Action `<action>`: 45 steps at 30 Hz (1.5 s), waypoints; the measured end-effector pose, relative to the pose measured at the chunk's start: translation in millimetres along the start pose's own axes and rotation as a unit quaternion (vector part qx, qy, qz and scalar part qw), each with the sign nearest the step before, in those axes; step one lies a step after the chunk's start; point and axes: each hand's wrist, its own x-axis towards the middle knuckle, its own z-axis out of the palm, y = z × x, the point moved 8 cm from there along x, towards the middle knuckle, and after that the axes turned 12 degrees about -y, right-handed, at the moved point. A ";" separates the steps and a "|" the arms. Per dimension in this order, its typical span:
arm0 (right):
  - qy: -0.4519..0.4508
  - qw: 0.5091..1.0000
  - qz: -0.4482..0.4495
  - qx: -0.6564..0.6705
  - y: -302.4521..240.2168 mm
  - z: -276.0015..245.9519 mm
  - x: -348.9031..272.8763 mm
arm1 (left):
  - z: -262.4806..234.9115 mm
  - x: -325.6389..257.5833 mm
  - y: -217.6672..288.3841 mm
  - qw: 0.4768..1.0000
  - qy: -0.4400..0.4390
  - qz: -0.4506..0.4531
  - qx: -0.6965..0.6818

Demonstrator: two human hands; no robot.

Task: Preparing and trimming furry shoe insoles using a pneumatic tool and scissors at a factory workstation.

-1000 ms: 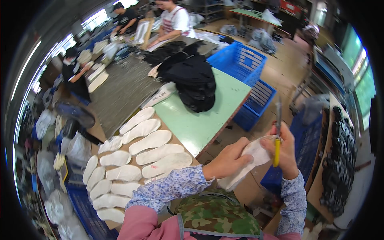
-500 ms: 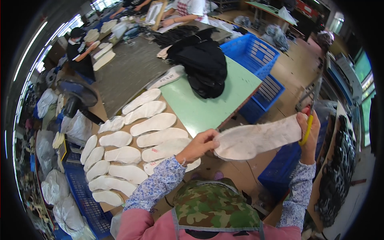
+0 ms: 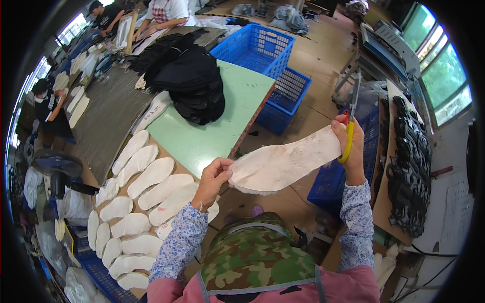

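A white, fuzzy-edged insole [image 3: 285, 161] is stretched between my hands above the floor. My left hand [image 3: 211, 183] pinches its wide end between thumb and fingers. At the narrow end my right hand [image 3: 354, 154] grips the insole and also carries scissors [image 3: 349, 143] with yellow and red handles, their blades pointing up and away. The insole's face shows faint brownish smudges. To the left, rows of similar white insoles [image 3: 150, 178] lie on a brown board, a few with red marks.
Beyond the board is a green tabletop [image 3: 237, 96] with a heap of black shoe-shaped pieces [image 3: 189, 83]. Blue crates [image 3: 288, 93] stand past its right edge. Black parts [image 3: 409, 166] cover a board at right. A fan [image 3: 58, 169] stands left; co-workers [image 3: 172, 15] work at the far table.
The view has turned rightward, so the tables and crates sit further left in the picture. Both hands still hold the insole, which now slants up a bit more toward my right hand.
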 end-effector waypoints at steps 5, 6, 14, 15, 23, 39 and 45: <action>-0.062 0.997 -0.015 0.048 -22.4 17.0 -0.5 | -0.7 23.5 -38.8 0.996 -0.048 -0.059 0.046; -0.081 0.995 0.013 0.060 -22.6 20.2 -1.1 | 7.1 27.7 -41.3 0.959 -0.086 -0.111 0.244; -0.286 0.941 -0.079 -0.165 -55.1 69.6 -4.7 | 129.6 50.1 72.0 0.839 -0.131 0.239 0.470; -0.286 0.940 -0.080 -0.165 -56.8 68.8 -3.9 | 143.6 60.7 68.5 0.870 -0.194 0.219 0.397; -0.013 0.979 -0.059 -0.195 -32.9 -4.7 -3.3 | 108.1 110.0 -17.5 0.976 -0.166 -0.130 0.046; 0.089 0.939 0.298 0.149 331.9 32.6 -141.6 | -6.6 21.0 56.1 0.974 0.082 0.119 -0.175; -0.089 0.973 0.065 0.205 98.1 128.7 -31.0 | -41.7 -23.4 44.7 0.960 0.134 0.133 -0.208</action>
